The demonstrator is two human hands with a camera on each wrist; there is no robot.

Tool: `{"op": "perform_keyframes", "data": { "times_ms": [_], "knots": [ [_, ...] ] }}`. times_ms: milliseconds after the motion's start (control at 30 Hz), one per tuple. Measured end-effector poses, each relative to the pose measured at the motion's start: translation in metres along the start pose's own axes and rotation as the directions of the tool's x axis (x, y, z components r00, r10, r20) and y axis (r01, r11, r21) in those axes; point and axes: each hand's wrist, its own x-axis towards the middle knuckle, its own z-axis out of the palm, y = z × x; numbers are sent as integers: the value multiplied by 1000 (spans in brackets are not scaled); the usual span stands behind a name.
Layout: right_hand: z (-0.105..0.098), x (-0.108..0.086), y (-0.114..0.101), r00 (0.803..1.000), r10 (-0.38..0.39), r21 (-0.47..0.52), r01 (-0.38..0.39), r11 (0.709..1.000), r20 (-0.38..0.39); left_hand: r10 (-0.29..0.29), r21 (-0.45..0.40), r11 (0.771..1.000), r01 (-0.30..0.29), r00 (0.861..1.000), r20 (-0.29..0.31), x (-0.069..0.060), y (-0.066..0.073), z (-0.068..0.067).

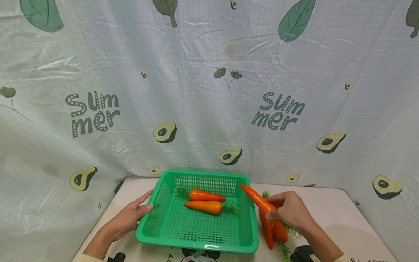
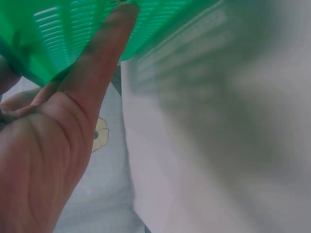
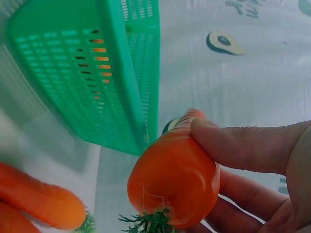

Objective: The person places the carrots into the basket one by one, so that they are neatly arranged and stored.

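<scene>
Well, the biggest thing is the pale cloth hung behind and at the sides, printed with leaves, avocado halves and the word "summer". Before it lies the light tabletop, its far edge and both far corners showing; a printed figure looks up from the bottom of the head view, partly hidden by the basket. The green basket, slotted all round, sits left of the tabletop's middle, its back rim by the far edge.

The person's left hand is at the basket's left side, toward the tabletop's left edge, with extended fingers touching the wall rather than wrapped round it. The right hand pinches one orange carrot between thumb and fingers, above the tabletop just off the basket's right side, its narrow tip (the glossy end) reaching up by the right rim.

Under that hand, right of the basket, two more carrots lie on the tabletop. Inside the basket, toward its back, a farther carrot points right, and a nearer carrot just beside it points left. Smallest are the feathery green tops.
</scene>
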Motion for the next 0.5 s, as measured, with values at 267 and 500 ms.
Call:
{"op": "perform_keyframes", "data": {
  "times_ms": [267,500],
  "knots": [
    [4,2,-9,999,-21,-15,21,1000,26,-6,-10,1000,6,1000,-1,0,0,0],
    [7,3,-16,997,-65,-27,66,997,38,-4,-5,1000,4,1000,-4,0,1,0]
  ]
}}
